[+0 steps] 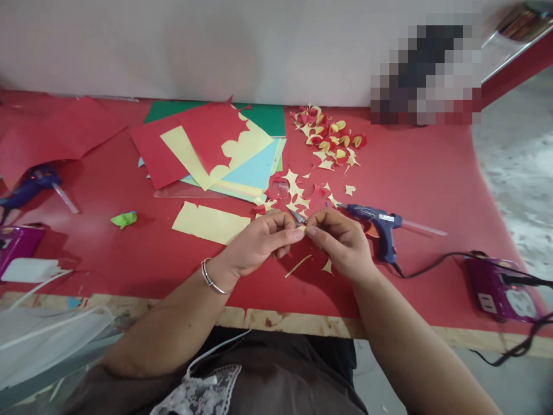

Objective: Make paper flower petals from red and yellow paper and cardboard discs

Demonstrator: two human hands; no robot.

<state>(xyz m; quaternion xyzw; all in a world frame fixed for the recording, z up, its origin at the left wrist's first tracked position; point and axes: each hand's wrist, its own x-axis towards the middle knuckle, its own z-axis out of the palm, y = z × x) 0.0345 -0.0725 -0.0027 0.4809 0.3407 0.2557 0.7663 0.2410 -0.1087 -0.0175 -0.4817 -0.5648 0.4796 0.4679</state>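
My left hand (270, 233) and my right hand (341, 239) meet above the red tabletop, fingertips pinched on a small piece of pale yellow paper (302, 229). The fingers cover most of it, so its shape is hard to make out. Just behind the fingertips shows a metal blade (297, 216), perhaps of scissors; the rest is hidden. A pale yellow paper strip (209, 222) lies beside my left hand. Below the hands are a thin paper sliver (298, 266) and a pointed yellow scrap (328, 266). Red and yellow offcuts (294, 184) lie beyond them.
A blue glue gun (374, 219) lies right of my hands, its cord running toward a purple power socket (503, 291). Stacked coloured paper (254, 167) and folded red-yellow petals (330, 135) lie at the back. On the left are another glue gun (34, 184) and a green paper piece (124, 219).
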